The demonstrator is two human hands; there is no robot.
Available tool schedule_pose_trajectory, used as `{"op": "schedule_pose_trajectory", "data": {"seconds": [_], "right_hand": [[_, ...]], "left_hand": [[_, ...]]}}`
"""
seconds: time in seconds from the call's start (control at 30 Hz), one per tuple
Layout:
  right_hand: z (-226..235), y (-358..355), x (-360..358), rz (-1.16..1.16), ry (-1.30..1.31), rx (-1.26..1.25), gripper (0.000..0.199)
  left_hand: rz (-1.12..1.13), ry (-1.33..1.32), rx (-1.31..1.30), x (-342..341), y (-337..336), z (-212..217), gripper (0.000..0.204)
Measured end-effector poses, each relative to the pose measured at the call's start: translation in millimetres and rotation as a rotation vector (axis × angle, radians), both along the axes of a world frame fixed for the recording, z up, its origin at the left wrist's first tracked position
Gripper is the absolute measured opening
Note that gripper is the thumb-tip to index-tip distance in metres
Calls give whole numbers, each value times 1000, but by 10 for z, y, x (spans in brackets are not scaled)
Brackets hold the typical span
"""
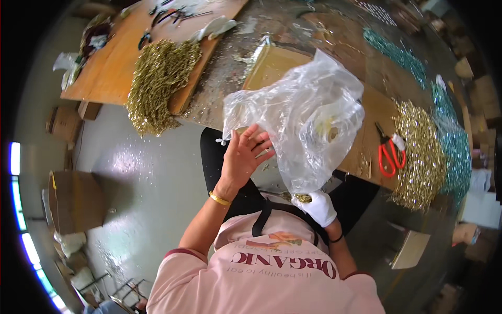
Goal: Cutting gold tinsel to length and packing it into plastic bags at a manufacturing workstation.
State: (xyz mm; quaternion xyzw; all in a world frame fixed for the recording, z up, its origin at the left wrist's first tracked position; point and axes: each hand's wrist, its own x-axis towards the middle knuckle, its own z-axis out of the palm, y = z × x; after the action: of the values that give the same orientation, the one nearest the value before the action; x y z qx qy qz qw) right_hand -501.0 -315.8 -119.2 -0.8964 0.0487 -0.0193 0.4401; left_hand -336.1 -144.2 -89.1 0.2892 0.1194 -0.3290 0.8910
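My left hand (246, 154), bare with a yellow band on its wrist, has its fingers spread and palm turned up. It is at the lower left edge of a large crumpled clear plastic bag (293, 110); whether it touches the bag I cannot tell. My right hand (319, 208), in a white glove, is closed near my lap. Gold tinsel (301, 198) shows at its fingers, by the bag's lower end. The bag lies over the table's front part. Red-handled scissors (389, 157) lie to its right.
Gold tinsel garland (157, 83) hangs off a wooden board (99, 78) at left, with pliers (144, 39) behind. More gold tinsel (418, 157) and teal tinsel (452, 146) hang over the right edge. A cardboard box (76, 201) stands on the floor at left.
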Motion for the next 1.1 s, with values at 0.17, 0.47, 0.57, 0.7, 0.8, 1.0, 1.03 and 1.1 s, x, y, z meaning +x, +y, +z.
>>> {"op": "schedule_pose_trajectory", "data": {"seconds": [0.17,0.47,0.57,0.7,0.8,1.0,1.03,1.1], "right_hand": [[-282,-58,25,145,-189,-140,27],[-204,-454,-270,-220,334,-69,41],[8,-616,-358,-569,343,208,32],[111,-638,-415,-703,91,732,12],[307,-477,-97,-611,-61,691,25],[431,-325,772,-493,-7,609,49],[390,-316,814,-491,-25,537,41],[385,-277,781,-533,-134,454,34]], "left_hand": [[-332,-329,165,-41,80,-338,29],[-23,-146,67,-123,282,-309,19],[-13,-81,18,-233,613,-577,28],[3,16,4,-251,807,-710,41],[-191,-544,578,-392,808,-874,48],[-380,-827,951,-556,867,-1013,48],[-382,-829,952,-528,919,-1001,48],[-544,-565,812,-475,1063,-981,29]]}}
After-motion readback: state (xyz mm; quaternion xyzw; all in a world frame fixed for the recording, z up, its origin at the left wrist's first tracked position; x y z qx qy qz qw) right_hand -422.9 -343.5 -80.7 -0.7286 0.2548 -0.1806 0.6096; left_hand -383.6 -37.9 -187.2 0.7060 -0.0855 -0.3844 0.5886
